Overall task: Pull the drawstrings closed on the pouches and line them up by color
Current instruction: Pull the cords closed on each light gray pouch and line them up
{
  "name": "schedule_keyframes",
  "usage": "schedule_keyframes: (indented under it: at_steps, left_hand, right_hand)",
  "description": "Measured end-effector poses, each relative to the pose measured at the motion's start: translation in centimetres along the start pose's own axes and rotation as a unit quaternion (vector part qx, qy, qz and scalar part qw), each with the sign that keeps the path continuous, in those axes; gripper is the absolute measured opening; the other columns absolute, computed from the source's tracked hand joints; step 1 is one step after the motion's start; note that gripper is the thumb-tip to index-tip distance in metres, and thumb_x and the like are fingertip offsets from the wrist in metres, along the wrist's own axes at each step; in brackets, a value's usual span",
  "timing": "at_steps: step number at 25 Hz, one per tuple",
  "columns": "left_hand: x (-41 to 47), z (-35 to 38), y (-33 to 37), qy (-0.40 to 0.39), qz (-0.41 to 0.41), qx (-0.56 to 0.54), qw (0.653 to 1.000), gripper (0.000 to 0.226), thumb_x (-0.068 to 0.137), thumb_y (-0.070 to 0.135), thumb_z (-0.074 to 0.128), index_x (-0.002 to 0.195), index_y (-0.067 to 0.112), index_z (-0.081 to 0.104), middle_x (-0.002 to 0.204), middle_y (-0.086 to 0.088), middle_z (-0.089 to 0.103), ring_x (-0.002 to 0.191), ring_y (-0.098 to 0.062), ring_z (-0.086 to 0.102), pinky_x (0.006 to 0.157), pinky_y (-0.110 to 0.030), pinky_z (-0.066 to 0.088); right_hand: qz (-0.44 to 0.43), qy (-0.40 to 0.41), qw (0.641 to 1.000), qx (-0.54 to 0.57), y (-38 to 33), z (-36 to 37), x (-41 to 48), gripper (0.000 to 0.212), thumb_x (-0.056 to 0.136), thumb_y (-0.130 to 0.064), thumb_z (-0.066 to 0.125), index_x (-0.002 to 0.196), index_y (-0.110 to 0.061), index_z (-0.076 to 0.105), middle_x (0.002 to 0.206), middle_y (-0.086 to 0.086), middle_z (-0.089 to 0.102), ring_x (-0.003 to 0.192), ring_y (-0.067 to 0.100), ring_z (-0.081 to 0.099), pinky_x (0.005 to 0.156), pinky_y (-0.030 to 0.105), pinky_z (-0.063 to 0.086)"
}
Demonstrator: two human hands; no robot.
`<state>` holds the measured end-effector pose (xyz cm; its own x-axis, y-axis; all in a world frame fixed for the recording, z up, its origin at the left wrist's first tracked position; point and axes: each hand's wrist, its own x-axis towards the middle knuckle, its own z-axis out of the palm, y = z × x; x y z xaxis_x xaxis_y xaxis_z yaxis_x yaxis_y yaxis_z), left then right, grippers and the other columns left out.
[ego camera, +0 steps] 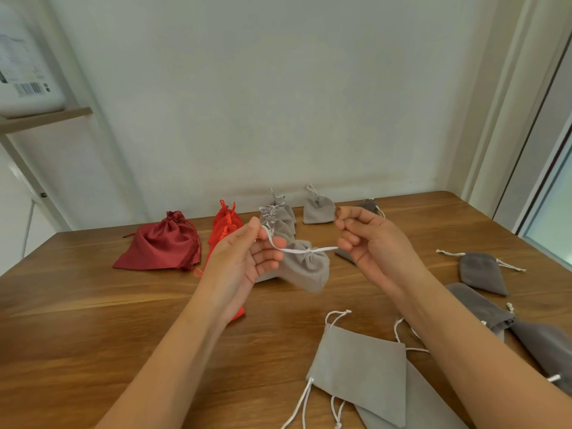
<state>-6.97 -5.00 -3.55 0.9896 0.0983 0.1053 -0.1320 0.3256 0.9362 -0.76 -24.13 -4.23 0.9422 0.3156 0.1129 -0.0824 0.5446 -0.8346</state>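
The small light grey velvet pouch (309,270) hung in the air between the 2 hands, above the brown wooden table (123,320), its mouth gathered nearly closed. Its white drawstring (295,251) ran taut from side to side: the left hand (247,261) pinched 1 end between thumb and fingers, and the right hand (368,239) held the other in curled fingers. The row of closed light grey pouches (280,216) lay just beyond, slightly left, so the left hand seemed nearer for setting it down.

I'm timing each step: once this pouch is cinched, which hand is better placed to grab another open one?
Probably the right hand: the open grey pouches lie flat beside its forearm, while the left hand is over by the red pouches.
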Motion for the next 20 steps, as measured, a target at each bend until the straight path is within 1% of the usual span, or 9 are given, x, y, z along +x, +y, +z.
schedule_keyframes:
  at_steps: [3,4,6,8,12,14,16,18,20]
  left_hand:
    - [-0.1,0.1,0.0,-0.022,-0.014,0.054,0.998,0.019,0.078,0.021,0.059,0.092,0.010,0.064,0.070,-0.002,0.068,0.061,-0.011,0.061,0.058,-0.019,0.053]
    - [-0.1,0.1,-0.1,-0.031,-0.019,0.069,0.997,0.026,0.075,0.018,0.061,0.099,0.010,0.064,0.071,-0.003,0.069,0.062,-0.011,0.062,0.060,-0.019,0.054]
    - [-0.1,0.3,-0.4,-0.043,-0.043,0.083,0.995,0.037,0.073,0.014,0.065,0.109,0.008,0.062,0.075,-0.006,0.071,0.063,-0.011,0.064,0.062,-0.020,0.054]
    - [-0.2,0.4,-0.7,-0.052,-0.065,0.102,0.991,0.036,0.072,0.015,0.067,0.106,0.003,0.064,0.077,-0.007,0.072,0.064,-0.010,0.065,0.063,-0.020,0.055]
    - [-0.7,1.1,-1.2,-0.076,-0.037,0.179,0.980,0.022,0.077,0.018,0.068,0.089,0.001,0.068,0.066,-0.002,0.068,0.054,-0.007,0.056,0.055,-0.017,0.048]
    - [-0.9,1.7,-1.6,-0.088,-0.008,0.224,0.971,0.012,0.084,0.012,0.065,0.087,0.001,0.069,0.061,0.001,0.064,0.050,-0.005,0.052,0.052,-0.015,0.044]
    - [-0.9,2.0,-2.1,-0.091,0.021,0.264,0.960,0.009,0.087,0.007,0.062,0.082,0.005,0.069,0.059,0.004,0.064,0.050,-0.003,0.052,0.052,-0.014,0.044]
    - [-0.7,2.2,-2.5,-0.065,0.050,0.272,0.959,0.011,0.088,0.006,0.061,0.080,0.007,0.069,0.057,0.005,0.063,0.050,-0.002,0.053,0.053,-0.014,0.044]
    - [-0.6,2.2,-2.9,-0.022,0.073,0.253,0.965,0.012,0.090,0.005,0.059,0.084,0.000,0.068,0.053,0.006,0.059,0.048,-0.001,0.051,0.052,-0.014,0.044]
  right_hand:
    - [-0.035,-0.075,0.995,-0.057,0.6,0.8,-0.7,0.017,0.090,0.005,0.047,0.093,-0.004,0.061,0.078,0.004,0.065,0.067,0.011,0.062,0.076,0.028,0.056]
    - [-0.041,-0.096,0.992,-0.071,0.7,1.1,-0.9,0.017,0.088,0.001,0.052,0.100,-0.007,0.061,0.081,0.004,0.070,0.075,0.014,0.067,0.080,0.029,0.055]
    - [-0.039,-0.131,0.986,-0.093,0.7,1.4,-1.2,0.034,0.081,-0.005,0.059,0.115,-0.013,0.059,0.087,0.006,0.074,0.087,0.016,0.070,0.084,0.027,0.053]
    - [-0.051,-0.146,0.981,-0.122,0.6,1.7,-1.5,0.036,0.079,-0.010,0.061,0.115,-0.017,0.063,0.091,0.005,0.075,0.094,0.016,0.069,0.089,0.026,0.051]
    - [-0.074,-0.140,0.979,-0.129,0.7,2.3,-2.0,0.024,0.076,-0.013,0.065,0.097,-0.018,0.074,0.089,0.005,0.075,0.095,0.014,0.069,0.086,0.022,0.050]
    - [-0.075,-0.135,0.979,-0.135,0.9,2.5,-2.1,0.021,0.074,-0.011,0.066,0.092,-0.017,0.076,0.089,0.006,0.075,0.093,0.016,0.070,0.080,0.022,0.053]
    - [-0.078,-0.128,0.977,-0.150,1.1,2.7,-2.2,0.019,0.073,-0.008,0.068,0.086,-0.017,0.077,0.086,0.005,0.075,0.084,0.018,0.071,0.072,0.028,0.057]
    - [-0.081,-0.124,0.975,-0.165,1.2,2.8,-2.2,0.018,0.072,-0.007,0.069,0.082,-0.019,0.078,0.084,0.005,0.075,0.077,0.021,0.070,0.069,0.033,0.058]
    - [-0.081,-0.124,0.976,-0.159,1.4,2.8,-2.3,0.017,0.071,-0.006,0.069,0.083,-0.016,0.078,0.084,0.007,0.075,0.076,0.024,0.069,0.071,0.033,0.058]
